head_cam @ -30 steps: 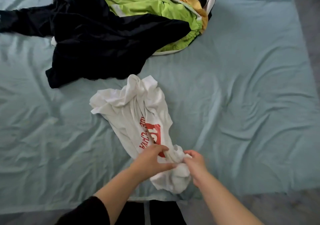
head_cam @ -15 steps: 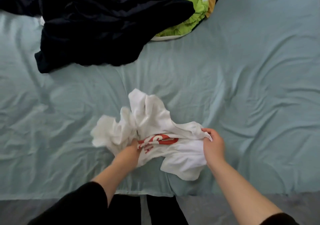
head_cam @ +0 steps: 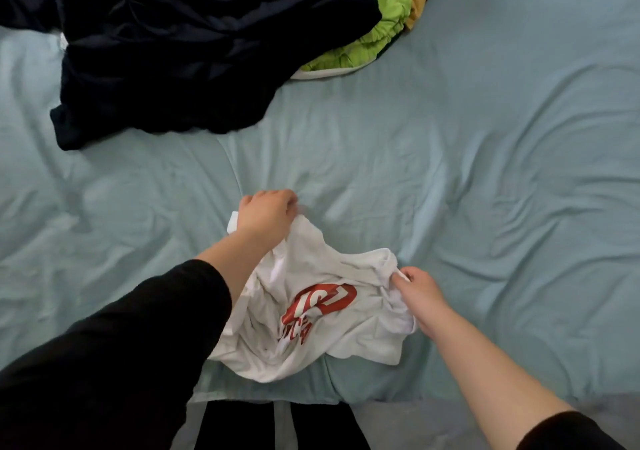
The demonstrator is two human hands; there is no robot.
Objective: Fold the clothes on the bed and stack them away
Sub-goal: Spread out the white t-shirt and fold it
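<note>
Fingers (head_cam: 401,276) on both sides should, I judge, draw the crumpled white cotton T-shirt with red print (head_cam: 322,331), at 6 o'clock on the pale teal bedsheet (head_cam: 485,172), taut and flat before any fold. The left hand (head_cam: 266,214) curls tightly round its far corner; the right hand (head_cam: 420,293) pinches a bunched edge. A heap of black and lime-green clothes (head_cam: 173,61) waits at 11 o'clock.

head cam | looks steeply down (wide-angle) | close over bed (head_cam: 485,172)
</note>
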